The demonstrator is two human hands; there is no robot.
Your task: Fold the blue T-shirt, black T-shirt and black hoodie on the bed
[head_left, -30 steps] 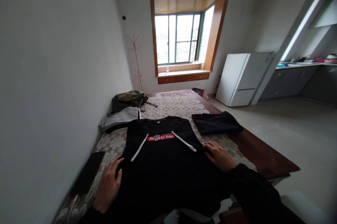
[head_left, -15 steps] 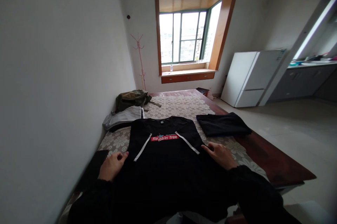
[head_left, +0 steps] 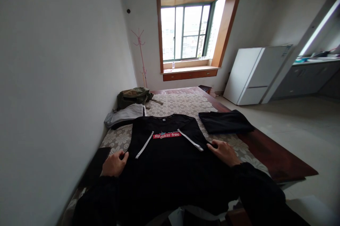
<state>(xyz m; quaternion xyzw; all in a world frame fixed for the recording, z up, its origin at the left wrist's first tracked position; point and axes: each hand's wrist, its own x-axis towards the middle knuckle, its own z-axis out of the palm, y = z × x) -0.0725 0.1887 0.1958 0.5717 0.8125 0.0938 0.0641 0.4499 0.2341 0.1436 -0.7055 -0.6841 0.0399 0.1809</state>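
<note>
Lying flat on the floral bed (head_left: 183, 105), the black T-shirt (head_left: 170, 162) looks soft, light and limp, best pinched at its side edges, where the left hand (head_left: 114, 164) curls and the right hand (head_left: 224, 152) pinches

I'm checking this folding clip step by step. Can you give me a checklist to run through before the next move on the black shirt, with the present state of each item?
1. black shirt lies flat, print side up, on the bed: ok.
2. left hand grips the shirt's left edge: ok, fingers look curled on the fabric.
3. right hand on the shirt's right edge: ok for contact; whether it pinches the fabric, cannot tell.
4. Folded dark garment lies apart from the shirt: ok.
5. Grey garment clear of the shirt's left shoulder: not ok, they look to touch.
6. Shirt's lower hem smooth: cannot tell, hidden by the sleeves.
</note>
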